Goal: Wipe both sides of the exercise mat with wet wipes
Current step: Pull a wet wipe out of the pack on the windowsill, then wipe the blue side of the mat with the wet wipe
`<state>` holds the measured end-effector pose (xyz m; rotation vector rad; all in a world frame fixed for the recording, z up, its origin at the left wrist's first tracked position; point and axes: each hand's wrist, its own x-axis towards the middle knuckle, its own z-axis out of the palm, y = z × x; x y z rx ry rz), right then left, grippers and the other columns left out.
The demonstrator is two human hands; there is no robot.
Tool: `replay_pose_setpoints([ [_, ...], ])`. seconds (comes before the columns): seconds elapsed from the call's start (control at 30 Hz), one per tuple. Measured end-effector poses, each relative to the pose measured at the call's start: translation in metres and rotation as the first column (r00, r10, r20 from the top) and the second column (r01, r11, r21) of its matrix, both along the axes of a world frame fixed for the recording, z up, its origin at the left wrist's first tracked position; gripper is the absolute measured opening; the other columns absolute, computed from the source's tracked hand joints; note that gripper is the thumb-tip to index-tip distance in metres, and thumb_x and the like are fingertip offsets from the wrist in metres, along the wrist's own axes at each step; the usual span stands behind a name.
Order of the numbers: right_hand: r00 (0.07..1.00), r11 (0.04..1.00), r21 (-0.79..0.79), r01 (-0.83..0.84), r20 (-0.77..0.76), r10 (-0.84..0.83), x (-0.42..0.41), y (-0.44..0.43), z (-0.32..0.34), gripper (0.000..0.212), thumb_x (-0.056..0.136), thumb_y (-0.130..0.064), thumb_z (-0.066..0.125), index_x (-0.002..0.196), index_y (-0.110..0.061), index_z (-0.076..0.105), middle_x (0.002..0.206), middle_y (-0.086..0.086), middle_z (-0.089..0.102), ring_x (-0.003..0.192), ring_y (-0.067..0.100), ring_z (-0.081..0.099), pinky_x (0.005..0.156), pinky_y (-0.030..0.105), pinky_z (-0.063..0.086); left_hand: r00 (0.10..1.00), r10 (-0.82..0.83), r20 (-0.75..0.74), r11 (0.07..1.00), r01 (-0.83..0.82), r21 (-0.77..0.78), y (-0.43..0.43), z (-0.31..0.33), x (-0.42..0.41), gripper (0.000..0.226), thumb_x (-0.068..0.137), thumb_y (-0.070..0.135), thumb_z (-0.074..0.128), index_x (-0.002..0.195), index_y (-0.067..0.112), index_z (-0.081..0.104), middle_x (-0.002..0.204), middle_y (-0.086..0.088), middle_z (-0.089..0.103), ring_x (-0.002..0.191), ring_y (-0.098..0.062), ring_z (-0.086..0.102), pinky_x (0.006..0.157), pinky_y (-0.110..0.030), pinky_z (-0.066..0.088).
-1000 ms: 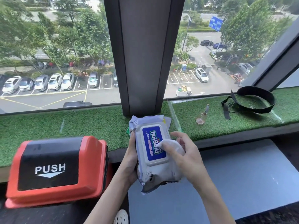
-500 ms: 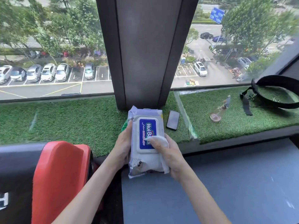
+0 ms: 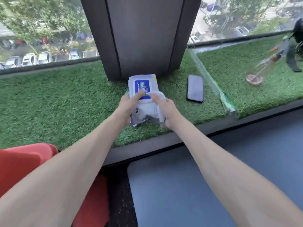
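Note:
A white pack of wet wipes (image 3: 143, 86) with a blue label lies on the green turf ledge (image 3: 65, 102), close to the dark window pillar. My left hand (image 3: 128, 106) grips the pack's left side, thumb across its lid. My right hand (image 3: 165, 108) holds a white wet wipe (image 3: 158, 97) bunched against the pack's near right corner. The grey-blue exercise mat (image 3: 188, 185) lies flat on the floor below the ledge, under my right forearm.
A dark phone (image 3: 195, 88) lies on the turf to the right of the pack. Farther right are a small blurred bottle (image 3: 262, 69) and a black strap (image 3: 295, 59). A red bin (image 3: 24, 163) stands at the lower left. The pillar (image 3: 141, 35) rises behind the pack.
Both hands have carried the pack forward from above the mat's edge onto the turf by the pillar. The view has tilted down and the red bin has slid to the lower left.

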<state>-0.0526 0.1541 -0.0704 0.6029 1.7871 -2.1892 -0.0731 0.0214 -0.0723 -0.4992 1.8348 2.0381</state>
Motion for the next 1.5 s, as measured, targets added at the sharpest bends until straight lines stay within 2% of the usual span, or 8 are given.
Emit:
replay_pose_setpoints([
  [0.2, 0.996, 0.998, 0.029, 0.048, 0.072, -0.050, -0.001, 0.003, -0.035, 0.012, 0.088, -0.009, 0.066, 0.100, -0.005, 0.067, 0.098, 0.018, 0.068, 0.088, 0.028, 0.065, 0.082, 0.045, 0.054, 0.997, -0.012, -0.078, 0.959, -0.011, -0.284, -0.002, -0.059, -0.012, 0.059, 0.059, 0.074, 0.064, 0.105, 0.037, 0.062, 0.108, 0.004, 0.071, 0.114, -0.024, 0.061, 0.102, -0.047, 0.047],
  [0.37, 0.996, 0.974, 0.209, 0.090, -0.014, -0.089, 0.023, 0.020, -0.005, 0.017, 0.095, -0.021, 0.058, 0.110, -0.017, 0.065, 0.097, -0.002, 0.064, 0.088, 0.011, 0.058, 0.069, 0.022, 0.045, 0.979, 0.109, -0.172, 0.799, -0.189, -0.571, 0.015, -0.016, 0.008, 0.053, 0.089, 0.045, 0.063, 0.135, 0.023, 0.048, 0.126, 0.004, 0.048, 0.125, -0.020, 0.042, 0.107, -0.040, 0.037],
  [0.53, 0.995, 0.985, -0.158, 0.066, 0.080, -0.054, 0.084, 0.039, 0.041, 0.020, 0.101, -0.032, 0.045, 0.108, -0.018, 0.058, 0.092, 0.003, 0.062, 0.082, 0.013, 0.059, 0.076, 0.027, 0.046, 0.971, 0.051, -0.236, 0.972, -0.103, -0.213, 0.044, 0.027, 0.065, 0.016, 0.098, 0.022, 0.056, 0.110, 0.020, 0.066, 0.101, 0.009, 0.065, 0.082, -0.001, 0.058, 0.074, -0.013, 0.046],
  [0.63, 0.996, 0.957, -0.289, -0.026, 0.072, 0.049, 0.124, 0.056, 0.052, 0.038, 0.103, -0.035, 0.036, 0.120, -0.010, 0.058, 0.106, 0.005, 0.070, 0.100, 0.017, 0.065, 0.092, 0.032, 0.048, 0.984, -0.135, -0.119, 0.991, 0.134, -0.019, 0.066, 0.036, 0.117, 0.026, 0.091, 0.046, 0.064, 0.097, 0.023, 0.073, 0.097, 0.005, 0.072, 0.089, -0.013, 0.063, 0.083, -0.030, 0.048],
  [0.93, 0.846, 0.842, 0.109, -0.528, 0.150, 0.511, 0.231, 0.124, 0.042, 0.053, 0.101, -0.053, 0.027, 0.121, -0.022, 0.065, 0.120, -0.003, 0.068, 0.117, 0.011, 0.059, 0.107, 0.036, 0.041, 0.976, -0.192, -0.107, 0.954, 0.160, -0.252, 0.112, 0.039, 0.249, 0.013, 0.087, 0.027, 0.074, 0.096, 0.020, 0.068, 0.097, 0.008, 0.071, 0.080, -0.007, 0.066, 0.067, -0.018, 0.050],
  [1.2, 0.827, 0.804, 0.268, -0.532, -0.043, 0.561, 0.272, 0.153, 0.037, 0.012, 0.088, -0.013, 0.055, 0.094, -0.012, 0.065, 0.081, -0.002, 0.067, 0.072, 0.011, 0.060, 0.065, 0.026, 0.047, 0.996, 0.008, -0.085, 0.963, -0.031, -0.268, 0.115, 0.031, 0.309, 0.027, 0.072, 0.060, 0.058, 0.077, 0.033, 0.058, 0.074, -0.010, 0.071, 0.067, -0.019, 0.057, 0.069, -0.040, 0.047],
  [1.37, 0.757, 0.660, 0.549, -0.513, -0.072, 0.649, 0.288, 0.138, -0.012, 0.015, 0.095, -0.017, 0.049, 0.086, -0.012, 0.060, 0.076, 0.006, 0.061, 0.067, 0.010, 0.050, 0.059, 0.027, 0.041, 0.979, 0.118, -0.165, 0.969, -0.150, -0.198, 0.093, -0.013, 0.336, 0.017, 0.091, 0.032, 0.067, 0.094, 0.018, 0.060, 0.071, -0.002, 0.064, 0.063, -0.014, 0.057, 0.058, -0.027, 0.045],
  [1.5, 0.794, 0.757, 0.428, -0.494, -0.133, 0.593, 0.289, 0.116, -0.074, 0.015, 0.100, -0.013, 0.048, 0.095, -0.005, 0.060, 0.084, 0.004, 0.059, 0.078, 0.014, 0.054, 0.071, 0.031, 0.045, 0.982, 0.081, -0.171, 0.995, -0.089, -0.040, 0.062, -0.074, 0.352, 0.023, 0.086, 0.007, 0.070, 0.109, 0.011, 0.065, 0.095, 0.001, 0.074, 0.084, -0.007, 0.068, 0.072, -0.017, 0.052],
])
